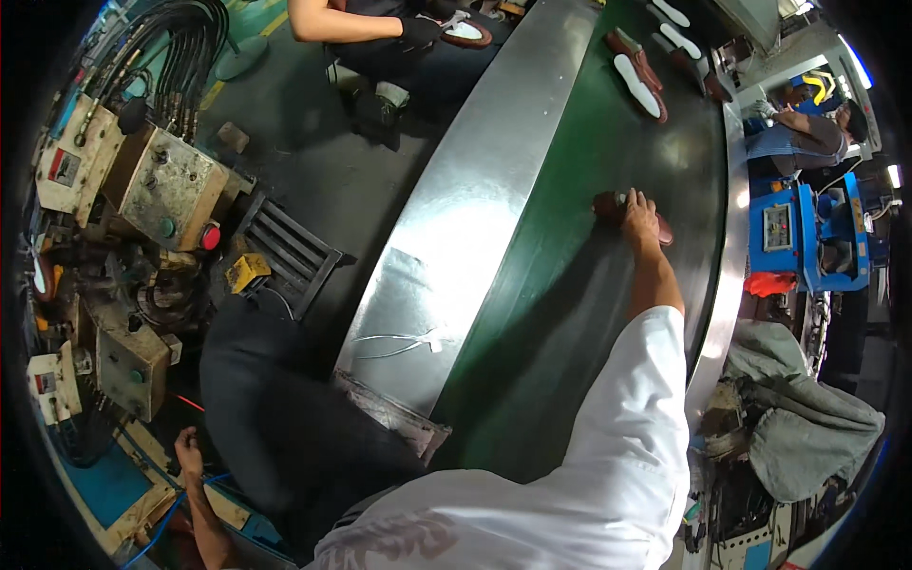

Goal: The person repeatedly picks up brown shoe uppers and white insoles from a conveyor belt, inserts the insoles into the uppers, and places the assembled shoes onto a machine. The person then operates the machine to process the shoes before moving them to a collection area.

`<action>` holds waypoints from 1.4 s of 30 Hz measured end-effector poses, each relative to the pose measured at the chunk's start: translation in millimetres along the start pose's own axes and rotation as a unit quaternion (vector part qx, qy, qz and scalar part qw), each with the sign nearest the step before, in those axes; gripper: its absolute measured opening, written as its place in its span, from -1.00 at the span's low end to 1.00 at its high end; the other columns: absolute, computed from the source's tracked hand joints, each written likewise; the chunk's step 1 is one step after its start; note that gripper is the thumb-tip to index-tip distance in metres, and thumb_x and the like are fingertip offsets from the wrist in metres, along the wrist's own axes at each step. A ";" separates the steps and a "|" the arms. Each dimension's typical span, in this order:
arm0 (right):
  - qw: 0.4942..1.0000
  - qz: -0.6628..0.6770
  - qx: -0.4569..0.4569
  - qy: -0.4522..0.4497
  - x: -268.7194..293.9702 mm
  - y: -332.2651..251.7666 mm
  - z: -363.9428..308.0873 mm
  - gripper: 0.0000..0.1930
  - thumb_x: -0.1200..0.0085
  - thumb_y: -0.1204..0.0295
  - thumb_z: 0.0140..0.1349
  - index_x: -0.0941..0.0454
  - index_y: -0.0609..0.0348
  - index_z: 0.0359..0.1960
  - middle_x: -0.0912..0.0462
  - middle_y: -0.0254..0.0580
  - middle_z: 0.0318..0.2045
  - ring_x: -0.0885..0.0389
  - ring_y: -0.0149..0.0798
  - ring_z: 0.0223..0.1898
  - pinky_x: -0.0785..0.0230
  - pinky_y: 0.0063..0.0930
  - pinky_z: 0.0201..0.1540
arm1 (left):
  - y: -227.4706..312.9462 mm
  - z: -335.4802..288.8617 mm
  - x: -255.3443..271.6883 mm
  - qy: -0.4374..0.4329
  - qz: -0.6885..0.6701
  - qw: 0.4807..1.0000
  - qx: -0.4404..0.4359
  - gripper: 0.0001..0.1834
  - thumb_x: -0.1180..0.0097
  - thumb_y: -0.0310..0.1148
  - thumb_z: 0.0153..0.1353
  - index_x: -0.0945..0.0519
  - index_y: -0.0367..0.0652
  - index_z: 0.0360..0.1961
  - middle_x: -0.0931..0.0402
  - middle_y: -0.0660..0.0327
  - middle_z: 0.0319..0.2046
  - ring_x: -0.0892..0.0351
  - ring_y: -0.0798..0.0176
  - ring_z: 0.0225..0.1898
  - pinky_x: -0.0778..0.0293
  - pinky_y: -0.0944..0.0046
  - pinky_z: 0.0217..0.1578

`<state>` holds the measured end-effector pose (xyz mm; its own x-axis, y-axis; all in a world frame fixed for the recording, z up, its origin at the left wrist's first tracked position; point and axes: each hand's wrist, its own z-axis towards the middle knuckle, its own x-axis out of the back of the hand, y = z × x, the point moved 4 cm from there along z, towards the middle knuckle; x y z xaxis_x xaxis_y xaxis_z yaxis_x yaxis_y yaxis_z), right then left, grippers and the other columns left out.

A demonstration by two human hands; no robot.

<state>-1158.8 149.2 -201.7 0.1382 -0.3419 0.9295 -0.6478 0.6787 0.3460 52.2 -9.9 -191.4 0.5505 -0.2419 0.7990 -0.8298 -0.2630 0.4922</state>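
Note:
My right arm, in a white sleeve, stretches forward over a green conveyor belt [532, 313]. At its end my right hand [642, 220] is closed over a brown shoe [608, 205] that lies on the belt; the palm and fingers cover the shoe's middle. Farther up the belt lie a brown shoe [635, 59] and, beside it, another with a white insole or sole [636, 87]. My left hand [189, 452] hangs low at the far left near the machine, its fingers curled and nothing visible in them.
A metal ledge [475, 180] borders the belt on the left, with a white cable tie [408, 340] on it. Left stand a machine with a red button [210, 237] and a dark slatted stool [285, 249]. Ahead, a seated co-worker's gloved hand [419, 32] holds a shoe. Grey cloth [807, 427] lies right.

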 end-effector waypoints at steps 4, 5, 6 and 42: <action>0.996 -0.063 0.041 -0.046 -2.7 -32.9 -4.2 -0.18 -0.50 0.05 0.12 -0.44 -0.09 0.42 -0.67 -0.25 0.25 -0.46 0.03 0.35 -0.42 0.00 0.31 | 2.4 -12.6 11.7 -0.004 -0.022 0.999 0.035 -0.73 0.10 -0.68 0.45 -0.63 -0.44 0.03 -0.62 0.17 -0.18 -0.54 0.29 -0.14 -0.48 0.25 -0.01; 0.996 -0.056 0.056 -0.042 10.3 -46.1 -14.3 -0.31 -0.43 0.03 0.20 -0.52 -0.09 0.35 -0.70 -0.26 0.20 -0.47 0.02 0.34 -0.43 -0.03 0.28 | 5.0 -20.4 18.9 0.000 -0.009 1.000 0.008 -0.74 0.09 -0.67 0.46 -0.62 -0.43 0.03 -0.61 0.18 -0.20 -0.52 0.30 -0.16 -0.48 0.26 -0.03; 0.996 -0.052 0.061 -0.034 23.9 -43.7 -22.4 -0.43 -0.35 0.02 0.28 -0.59 -0.08 0.27 -0.73 -0.28 0.16 -0.49 0.02 0.32 -0.43 -0.07 0.25 | 12.5 -14.8 18.1 -0.001 -0.001 1.000 -0.028 -0.75 0.09 -0.66 0.47 -0.62 -0.43 0.02 -0.60 0.20 -0.22 -0.51 0.31 -0.18 -0.47 0.27 -0.06; 0.499 0.540 0.353 -0.579 230.4 -530.9 -573.7 -0.05 -0.39 0.03 0.29 -0.21 0.32 0.55 -0.51 0.17 0.32 -0.61 -0.02 0.25 -0.51 -0.17 0.27 | 207.7 -73.7 22.6 0.117 -0.365 0.891 -0.244 -0.66 -0.19 -0.34 0.51 -0.69 -0.30 0.19 -0.71 0.11 0.08 -0.66 0.25 0.09 -0.52 0.26 0.17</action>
<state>-353.3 83.0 -98.0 -0.8369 -0.4490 -0.3130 -0.0354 0.6150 -0.7878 -114.4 -1.1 -45.7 0.9732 0.0439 0.2258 -0.2300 0.1809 0.9562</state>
